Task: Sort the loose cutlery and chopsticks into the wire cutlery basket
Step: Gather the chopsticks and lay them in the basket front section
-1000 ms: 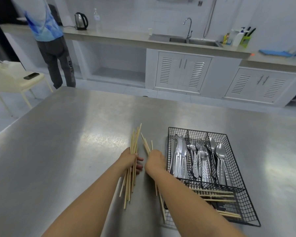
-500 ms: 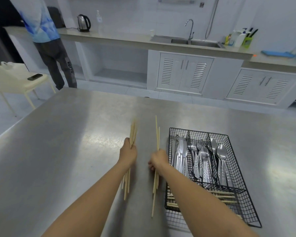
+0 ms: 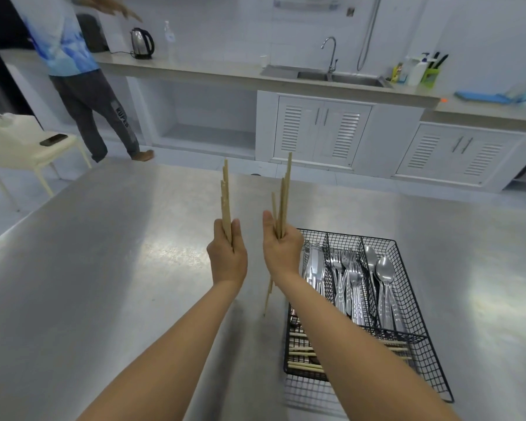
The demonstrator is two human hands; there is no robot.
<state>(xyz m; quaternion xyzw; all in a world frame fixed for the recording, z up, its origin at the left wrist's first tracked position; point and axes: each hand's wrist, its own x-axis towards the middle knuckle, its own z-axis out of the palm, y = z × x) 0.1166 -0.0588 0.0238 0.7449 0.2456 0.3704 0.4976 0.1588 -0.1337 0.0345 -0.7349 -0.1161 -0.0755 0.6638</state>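
2 bundles of wooden chopsticks are held upright above the bench [image 3: 104, 268], 1 in each hand. The left hand [image 3: 227, 256] is closed around the left bundle [image 3: 226, 199], thumb and fingers wrapped at its lower part; the lower ends are hidden behind the hand. The right hand [image 3: 281, 247] is closed around the right bundle [image 3: 283, 202], whose sticks are uneven in height, and 1 or more lower ends [image 3: 268, 294] are seen sticking out below the wrist, clear of the bench surface. The 2 hands are held near each other, not touching.

The wire cutlery basket [image 3: 407, 287] is set flat toward the bench's right side, just beside the right forearm, which crosses over its near-left part. 3 lengthwise compartments are seen at its far end: knives [image 3: 315, 268] in the left one, forks [image 3: 348, 275] in the middle one, spoons [image 3: 383, 275] in the right one. A crosswise compartment at the near end is filled with more chopsticks [image 3: 301, 357] laid sideways, partly hidden by the forearm.

Beyond the bench's far edge, a counter with a sink [image 3: 340, 78] and a kettle [image 3: 142, 43] is seen, a second person [image 3: 82, 86] standing at far left, a white chair [image 3: 19, 147] beside them.
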